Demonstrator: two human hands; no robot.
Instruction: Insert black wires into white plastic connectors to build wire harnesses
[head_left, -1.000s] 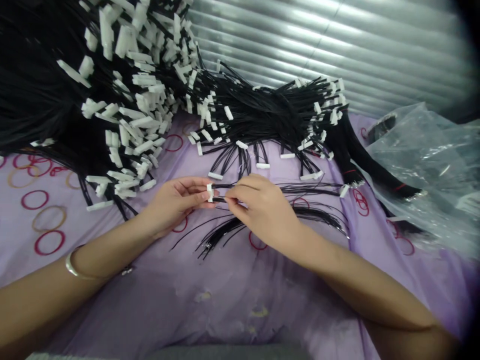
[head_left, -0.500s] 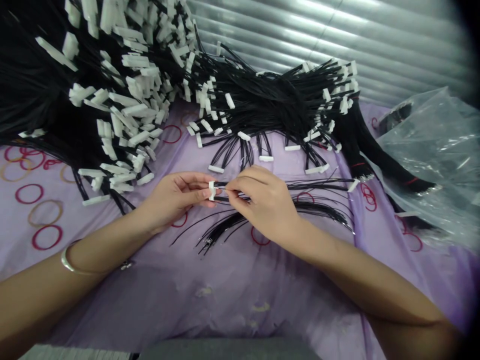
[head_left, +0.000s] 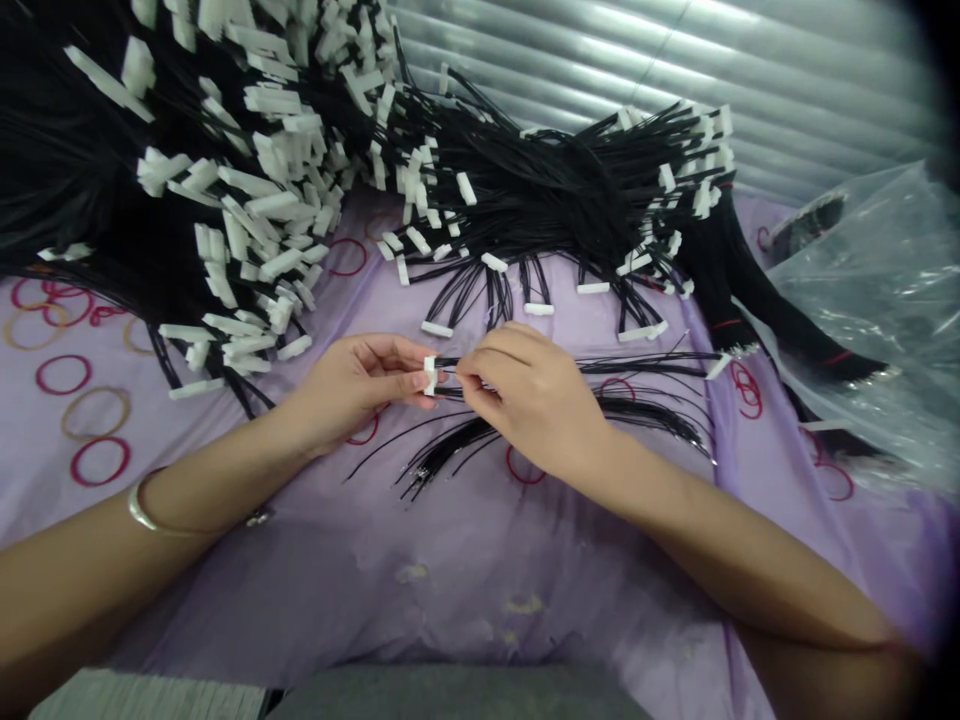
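Note:
My left hand (head_left: 352, 385) pinches a small white connector (head_left: 430, 374) between thumb and fingers. My right hand (head_left: 529, 395) is closed in a pinch on thin black wires (head_left: 637, 362) that run from the connector off to the right. Both hands meet just above a purple cloth (head_left: 420, 560). Under them lies a loose bunch of black wires with bare metal ends (head_left: 442, 462). A silver bangle (head_left: 146, 515) sits on my left wrist.
A big heap of black wire harnesses with white connectors (head_left: 247, 200) fills the back left. A second bundle (head_left: 570, 200) lies behind the hands. A crumpled clear plastic bag (head_left: 870, 300) lies at the right. Red and tan rubber bands (head_left: 82, 410) are scattered on the cloth.
The view has shifted slightly. My hands stay together at the connector, with the right fingers working at the wires close to it.

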